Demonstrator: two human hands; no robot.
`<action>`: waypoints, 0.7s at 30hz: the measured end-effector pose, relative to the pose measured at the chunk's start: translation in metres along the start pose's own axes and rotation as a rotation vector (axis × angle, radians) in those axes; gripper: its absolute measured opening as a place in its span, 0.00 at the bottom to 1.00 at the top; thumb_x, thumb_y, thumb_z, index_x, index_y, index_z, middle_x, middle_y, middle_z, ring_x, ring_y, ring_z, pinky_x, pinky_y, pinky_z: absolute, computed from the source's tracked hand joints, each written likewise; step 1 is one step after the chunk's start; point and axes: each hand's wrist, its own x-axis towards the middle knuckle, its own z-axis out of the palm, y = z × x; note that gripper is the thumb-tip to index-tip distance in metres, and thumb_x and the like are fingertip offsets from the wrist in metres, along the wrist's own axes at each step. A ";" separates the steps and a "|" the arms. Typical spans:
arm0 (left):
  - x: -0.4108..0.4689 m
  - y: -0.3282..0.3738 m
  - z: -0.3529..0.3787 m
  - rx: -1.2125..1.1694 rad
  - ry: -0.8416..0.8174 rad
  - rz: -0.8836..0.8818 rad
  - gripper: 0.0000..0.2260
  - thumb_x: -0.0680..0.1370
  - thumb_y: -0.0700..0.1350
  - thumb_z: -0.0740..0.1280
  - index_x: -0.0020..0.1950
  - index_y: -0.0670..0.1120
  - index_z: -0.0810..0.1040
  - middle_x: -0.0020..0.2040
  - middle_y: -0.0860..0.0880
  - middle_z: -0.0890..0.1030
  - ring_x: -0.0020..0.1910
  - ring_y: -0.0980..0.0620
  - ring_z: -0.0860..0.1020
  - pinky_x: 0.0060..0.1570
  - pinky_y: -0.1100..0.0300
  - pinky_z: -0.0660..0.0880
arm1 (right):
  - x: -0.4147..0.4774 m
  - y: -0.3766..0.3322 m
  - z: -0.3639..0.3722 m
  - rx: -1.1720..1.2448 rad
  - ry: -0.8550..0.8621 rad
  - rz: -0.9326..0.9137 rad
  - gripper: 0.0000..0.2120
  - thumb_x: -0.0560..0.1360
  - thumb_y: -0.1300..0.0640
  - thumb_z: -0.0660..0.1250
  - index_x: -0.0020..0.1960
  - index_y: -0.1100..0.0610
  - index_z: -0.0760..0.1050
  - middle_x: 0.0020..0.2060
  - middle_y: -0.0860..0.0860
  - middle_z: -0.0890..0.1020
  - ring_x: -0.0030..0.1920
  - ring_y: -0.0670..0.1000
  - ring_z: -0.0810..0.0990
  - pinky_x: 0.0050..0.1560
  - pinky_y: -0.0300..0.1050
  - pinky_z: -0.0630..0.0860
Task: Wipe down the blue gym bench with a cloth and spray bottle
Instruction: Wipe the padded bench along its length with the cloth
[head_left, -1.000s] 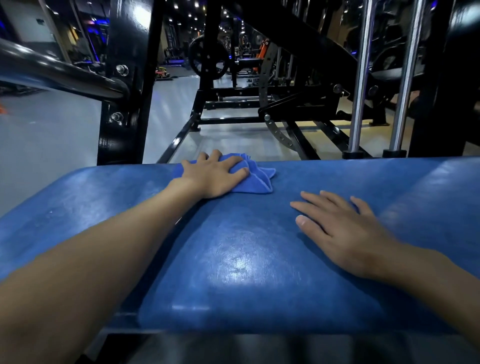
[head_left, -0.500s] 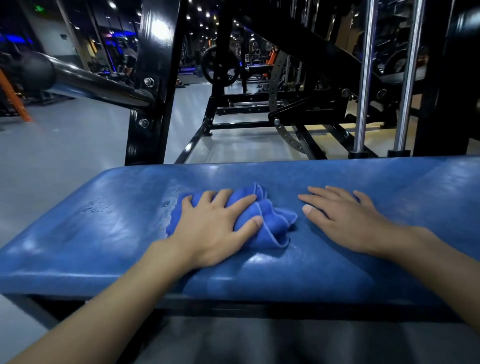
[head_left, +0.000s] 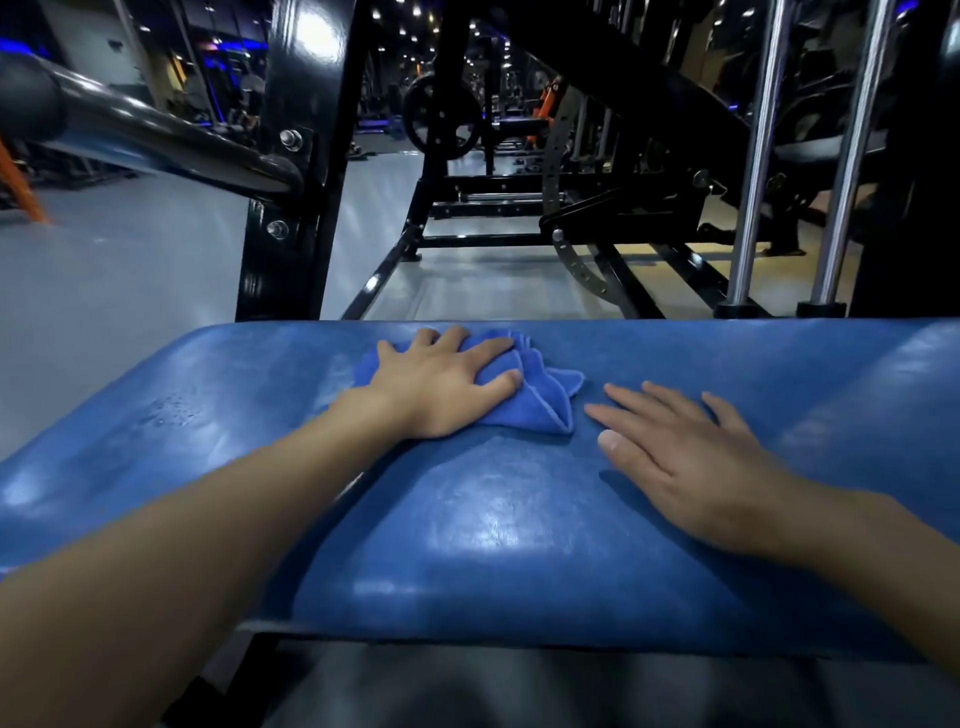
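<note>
The blue gym bench (head_left: 519, 545) spans the lower half of the view, its padded top shiny and damp, with droplets left of centre. My left hand (head_left: 441, 384) presses flat on a bunched blue cloth (head_left: 545, 400) near the bench's far edge. My right hand (head_left: 691, 462) lies flat on the pad just right of the cloth, fingers spread, holding nothing. No spray bottle is in view.
A black upright post (head_left: 291, 171) with a thick dark bar (head_left: 156, 140) stands behind the bench at left. Black machine frames (head_left: 587, 223) and two chrome guide rods (head_left: 795, 156) stand beyond the far edge. Grey gym floor (head_left: 104, 291) lies to the left.
My left hand has pushed the cloth from the middle of the pad back toward the far edge. My right hand has stayed flat on the pad, now nearer me than the cloth.
</note>
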 end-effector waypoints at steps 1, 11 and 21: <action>0.016 -0.004 -0.001 -0.007 -0.014 -0.006 0.24 0.77 0.70 0.45 0.74 0.71 0.55 0.72 0.52 0.66 0.72 0.45 0.63 0.64 0.34 0.57 | 0.000 0.001 0.000 0.003 0.000 -0.001 0.30 0.77 0.35 0.37 0.77 0.37 0.51 0.78 0.36 0.47 0.78 0.42 0.41 0.76 0.58 0.38; 0.057 -0.014 0.000 -0.004 -0.023 -0.009 0.25 0.78 0.69 0.44 0.75 0.68 0.58 0.74 0.52 0.65 0.73 0.44 0.62 0.67 0.34 0.56 | 0.001 0.001 -0.002 0.047 0.028 0.022 0.28 0.76 0.34 0.40 0.75 0.34 0.54 0.77 0.32 0.49 0.76 0.38 0.42 0.76 0.53 0.39; -0.090 0.004 -0.005 0.055 0.065 0.122 0.32 0.72 0.71 0.36 0.74 0.67 0.57 0.71 0.56 0.67 0.69 0.47 0.65 0.63 0.41 0.60 | -0.003 -0.014 -0.009 0.036 0.093 0.093 0.23 0.80 0.38 0.48 0.72 0.39 0.66 0.77 0.40 0.59 0.78 0.46 0.50 0.75 0.59 0.46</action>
